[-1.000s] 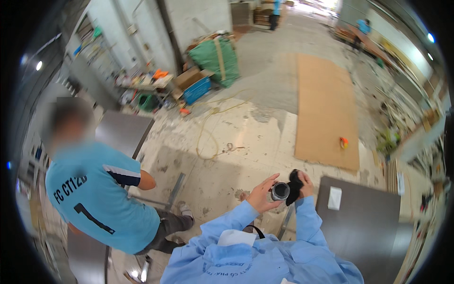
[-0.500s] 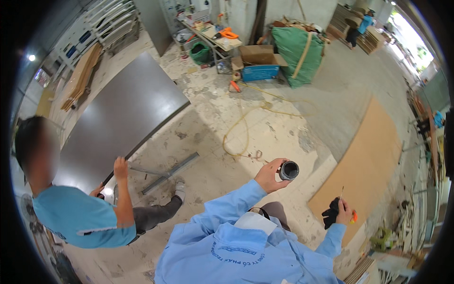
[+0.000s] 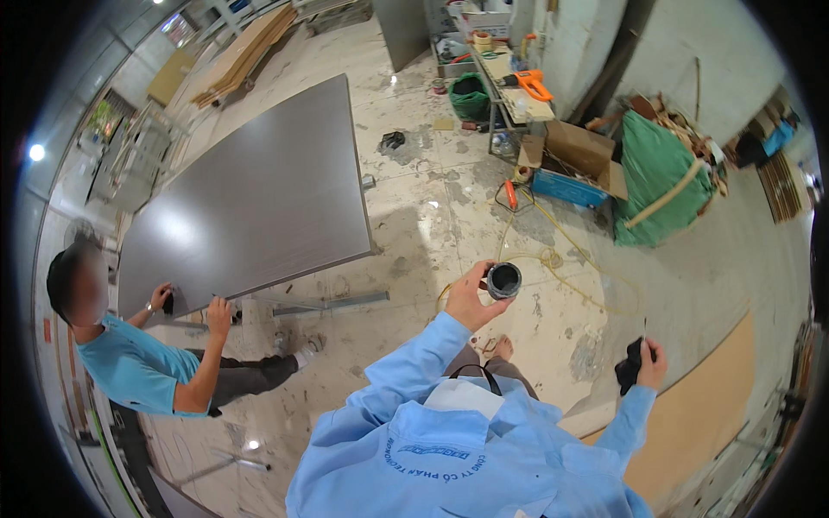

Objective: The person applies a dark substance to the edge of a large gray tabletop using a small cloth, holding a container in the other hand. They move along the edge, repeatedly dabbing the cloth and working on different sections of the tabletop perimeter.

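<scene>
My left hand [image 3: 467,299] is closed around a small dark open jar [image 3: 503,281], its mouth turned up and its inside black. Out to the right, my right hand [image 3: 654,364] grips a crumpled black cloth or glove [image 3: 629,367]. A thin stick [image 3: 645,328], perhaps a small brush, rises from the same fingers; its tip is too small to make out. Ahead to the left lies a large dark grey panel [image 3: 259,186], raised off the floor and apart from both my hands. A co-worker [image 3: 142,363] in a light blue shirt stands at its near edge, one hand over its surface holding something black.
A brown board [image 3: 699,414] lies at my right. Yellow hose [image 3: 553,259] loops across the floor ahead. Beyond it are a blue carton [image 3: 570,188], a stuffed green sack [image 3: 661,177] and a cluttered workbench [image 3: 527,108] with an orange tool. Metal bars [image 3: 337,302] show beside the panel.
My view has swung left, toward the grey panel. Both my hands still hold their things. The co-worker's far hand has moved onto the panel's surface.
</scene>
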Demonstrator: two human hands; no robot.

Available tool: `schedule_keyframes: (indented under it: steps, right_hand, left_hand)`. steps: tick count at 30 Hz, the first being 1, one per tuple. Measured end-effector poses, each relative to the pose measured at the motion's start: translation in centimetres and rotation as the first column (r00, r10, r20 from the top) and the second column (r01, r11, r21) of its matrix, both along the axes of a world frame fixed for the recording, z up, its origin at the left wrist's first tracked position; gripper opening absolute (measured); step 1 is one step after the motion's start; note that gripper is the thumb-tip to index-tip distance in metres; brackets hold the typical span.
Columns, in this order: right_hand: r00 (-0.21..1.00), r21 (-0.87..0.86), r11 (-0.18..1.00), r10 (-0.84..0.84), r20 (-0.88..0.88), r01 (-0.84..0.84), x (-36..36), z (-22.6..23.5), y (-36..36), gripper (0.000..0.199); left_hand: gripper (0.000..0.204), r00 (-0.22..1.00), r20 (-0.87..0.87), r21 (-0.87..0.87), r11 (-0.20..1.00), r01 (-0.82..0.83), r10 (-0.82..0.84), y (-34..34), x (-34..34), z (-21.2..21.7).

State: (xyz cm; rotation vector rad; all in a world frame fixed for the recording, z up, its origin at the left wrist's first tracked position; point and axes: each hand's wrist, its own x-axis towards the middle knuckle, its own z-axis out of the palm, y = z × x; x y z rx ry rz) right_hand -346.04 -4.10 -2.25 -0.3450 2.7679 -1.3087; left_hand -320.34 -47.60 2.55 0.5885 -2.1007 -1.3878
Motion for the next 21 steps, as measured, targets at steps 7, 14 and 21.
schedule_keyframes:
  steps: [7, 14, 21]
  right_hand:
    - [0.972, -0.352, 0.906, 0.219, -0.08, -0.233, -20.6, 0.7, -30.9, 0.027]
    - [0.888, -0.476, 0.757, 0.436, -0.144, -0.448, -24.6, -4.1, -60.2, 0.01]
    - [0.74, -0.258, 0.695, 0.647, -0.185, -0.672, -23.4, -4.8, -85.4, 0.016]
  left_hand:
    - [0.065, 0.905, 0.031, -0.047, 0.905, -0.423, 0.425, -11.4, -5.5, -0.3]
    - [0.067, 0.687, -0.016, -0.059, 0.685, -0.726, 0.726, -25.9, -7.3, -3.0]
    - [0.06, 0.499, 0.065, -0.003, 0.501, -0.866, 0.864, -36.1, -8.4, -1.3]
